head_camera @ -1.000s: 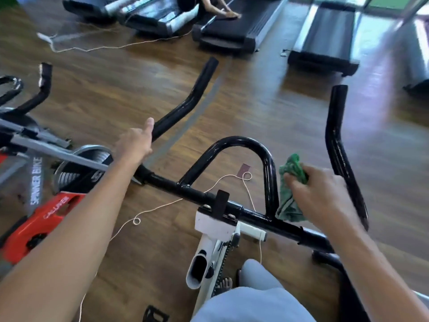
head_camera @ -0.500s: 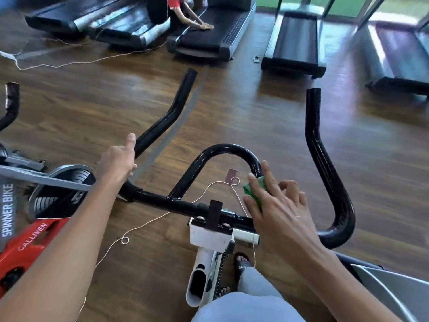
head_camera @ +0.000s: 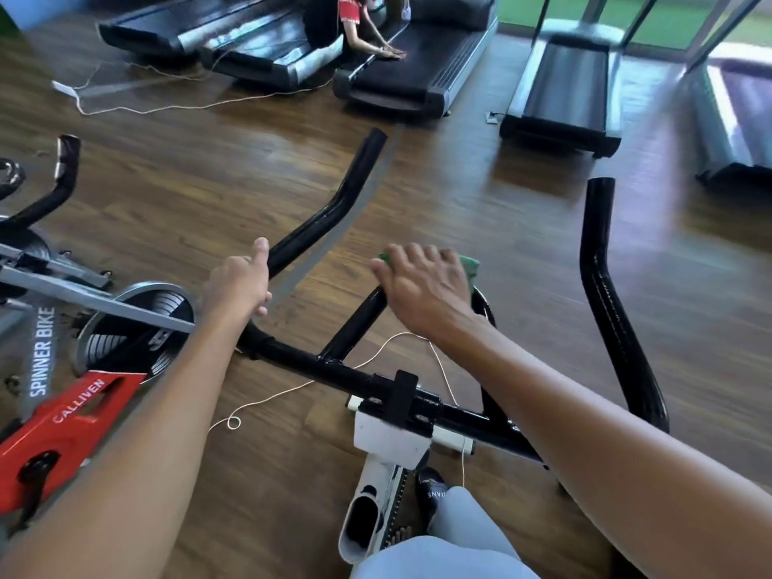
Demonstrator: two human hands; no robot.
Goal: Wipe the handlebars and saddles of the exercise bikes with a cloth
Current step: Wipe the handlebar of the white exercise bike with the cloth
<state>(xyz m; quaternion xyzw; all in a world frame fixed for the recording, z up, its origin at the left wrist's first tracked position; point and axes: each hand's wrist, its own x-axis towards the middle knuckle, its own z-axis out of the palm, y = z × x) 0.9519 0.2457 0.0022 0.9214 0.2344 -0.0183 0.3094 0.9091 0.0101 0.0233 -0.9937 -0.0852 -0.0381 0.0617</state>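
Overhead, looking down from the wearer's head, a wooden gym floor [head_camera: 480, 211] fills the view, with several treadmills [head_camera: 559, 85] along the far edge and another person crouched at one of them. Nearer, a white-framed exercise bike [head_camera: 388, 445] stands directly below, its black handlebars [head_camera: 334, 369] spreading into two long outer horns and a small central loop. A second, red spinner bike [head_camera: 67, 428] sits to the left. A thin white cord [head_camera: 284, 394] trails over the floor under the bars.

The left hand [head_camera: 238, 286] curls around the left horn just where it bends away from the crossbar, thumb raised along the tube (probably to steady the bars against the rubbing). The right hand [head_camera: 422, 286] lies on top of the central loop, fingers spread and fairly straight, pressing a green cloth [head_camera: 470, 265] flat against the tube; only the cloth's edges peep out past the fingers. That flat press suits wiping the curved top of the loop. No saddle is in view, so saddles look still to be done.
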